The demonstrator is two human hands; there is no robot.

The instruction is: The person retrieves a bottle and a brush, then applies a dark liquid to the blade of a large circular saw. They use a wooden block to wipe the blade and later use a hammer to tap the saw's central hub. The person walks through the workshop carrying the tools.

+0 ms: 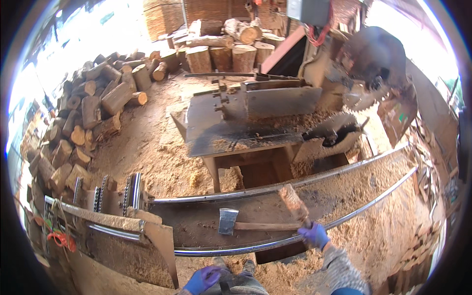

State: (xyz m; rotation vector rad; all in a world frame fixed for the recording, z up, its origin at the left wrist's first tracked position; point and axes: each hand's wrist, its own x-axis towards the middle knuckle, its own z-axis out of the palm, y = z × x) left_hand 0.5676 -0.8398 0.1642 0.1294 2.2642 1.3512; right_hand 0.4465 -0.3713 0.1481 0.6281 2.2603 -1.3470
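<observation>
My right hand (315, 236), in a purple glove, is closed round the narrow end of a wooden mallet (294, 202). Its rough, blocky head points up and away over a long metal trough (191, 228). In that trough lies an axe (229, 221), its steel head to the left and its wooden handle running right to beside my right hand. Whether the hand also touches the axe handle I cannot tell. Low in the view, in front of my legs, my left hand (203, 280) wears a purple glove too. Its fingers are loosely extended, with nothing visible in them.
Beyond the trough stands a metal saw table (206, 123), with a large toothed circular blade (361, 101) at its right. Cut logs (115, 98) are heaped at the left; thick rounds (199, 60) stand behind. A chain conveyor (101, 194) adjoins the trough. Sawdust covers the floor.
</observation>
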